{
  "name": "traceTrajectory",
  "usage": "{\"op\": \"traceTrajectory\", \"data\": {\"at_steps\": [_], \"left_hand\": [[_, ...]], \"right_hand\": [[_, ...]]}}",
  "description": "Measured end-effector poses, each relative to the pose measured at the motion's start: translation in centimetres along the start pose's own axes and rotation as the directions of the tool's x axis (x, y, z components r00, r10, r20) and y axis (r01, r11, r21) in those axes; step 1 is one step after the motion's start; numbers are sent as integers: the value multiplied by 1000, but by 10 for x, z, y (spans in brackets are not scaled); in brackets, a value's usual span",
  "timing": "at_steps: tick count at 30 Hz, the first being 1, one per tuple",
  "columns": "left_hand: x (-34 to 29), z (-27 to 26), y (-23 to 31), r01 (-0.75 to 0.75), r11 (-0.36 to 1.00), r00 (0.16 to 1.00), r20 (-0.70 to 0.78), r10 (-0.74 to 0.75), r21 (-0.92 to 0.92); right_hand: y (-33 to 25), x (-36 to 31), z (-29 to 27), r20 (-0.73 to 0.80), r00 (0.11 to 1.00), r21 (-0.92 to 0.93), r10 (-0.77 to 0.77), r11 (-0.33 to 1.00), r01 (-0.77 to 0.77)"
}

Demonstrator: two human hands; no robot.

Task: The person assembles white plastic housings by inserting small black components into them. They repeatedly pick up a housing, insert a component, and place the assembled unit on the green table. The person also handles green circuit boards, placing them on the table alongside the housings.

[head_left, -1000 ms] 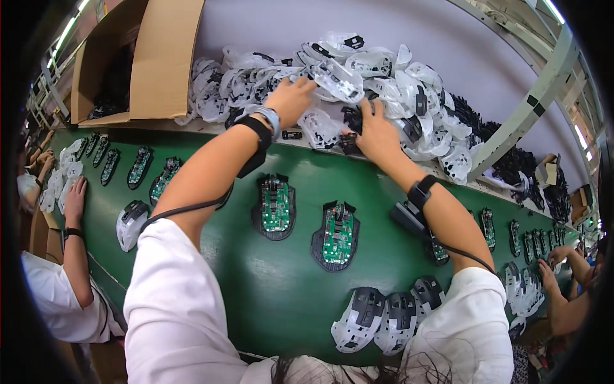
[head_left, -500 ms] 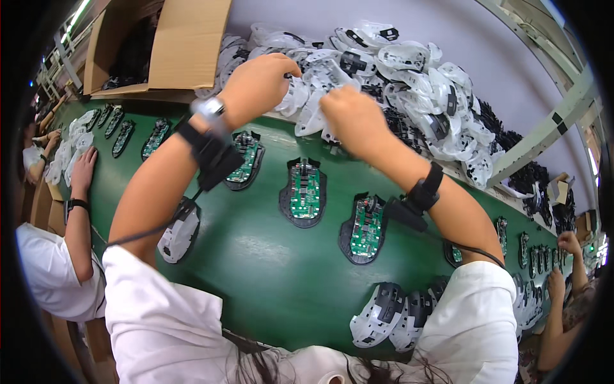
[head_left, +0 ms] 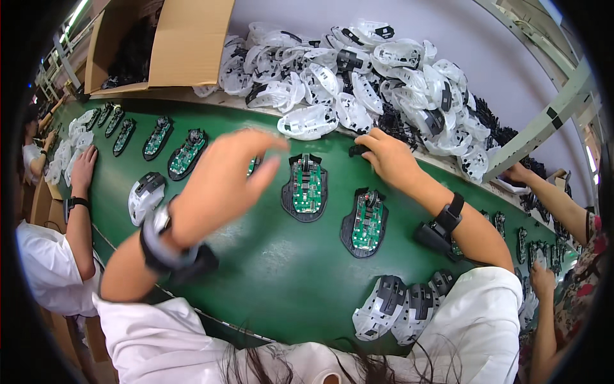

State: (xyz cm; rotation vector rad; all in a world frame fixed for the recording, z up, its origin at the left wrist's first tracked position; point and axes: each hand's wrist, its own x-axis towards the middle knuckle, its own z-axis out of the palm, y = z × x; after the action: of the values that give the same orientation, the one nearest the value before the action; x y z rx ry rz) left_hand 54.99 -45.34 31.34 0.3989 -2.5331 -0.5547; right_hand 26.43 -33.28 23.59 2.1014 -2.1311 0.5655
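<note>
Our right hand (head_left: 391, 159) pinches a small oblong black plastic piece (head_left: 358, 150), presumably for control; left hand (head_left: 220, 182) blurred, thumb wide.

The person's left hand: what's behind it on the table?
Behind the blurred left hand, a sliver of a green circuit board shows. The hand covers the rest, so the board's full outline cannot be seen.
</note>
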Motion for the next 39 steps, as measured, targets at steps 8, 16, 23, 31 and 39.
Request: {"op": "traceTrajectory", "data": {"at_steps": [8, 16, 23, 31, 39], "left_hand": [[106, 80, -70, 204, 919, 934, 213, -285, 337], [58, 33, -45, 421, 742, 907, 268, -326, -522], [-28, 22, 32, 503, -40, 828, 494, -266, -863], [-50, 33, 50, 375, -77, 870, 379, -316, -924], [-56, 50, 56, 318, 106, 894, 261, -363, -942]], "right_hand": [[-16, -22, -34, 80, 921, 397, 382, 835, -381], [-70, -68, -83, 234, 895, 642, 379, 632, -435], [-136, -36, -85, -212, 959, 437, -188, 860, 265], [-143, -39, -56, -236, 954, 80, -183, 975, 207], [-142, -48, -50, -178, 963, -43, -202, 979, 197]]}}
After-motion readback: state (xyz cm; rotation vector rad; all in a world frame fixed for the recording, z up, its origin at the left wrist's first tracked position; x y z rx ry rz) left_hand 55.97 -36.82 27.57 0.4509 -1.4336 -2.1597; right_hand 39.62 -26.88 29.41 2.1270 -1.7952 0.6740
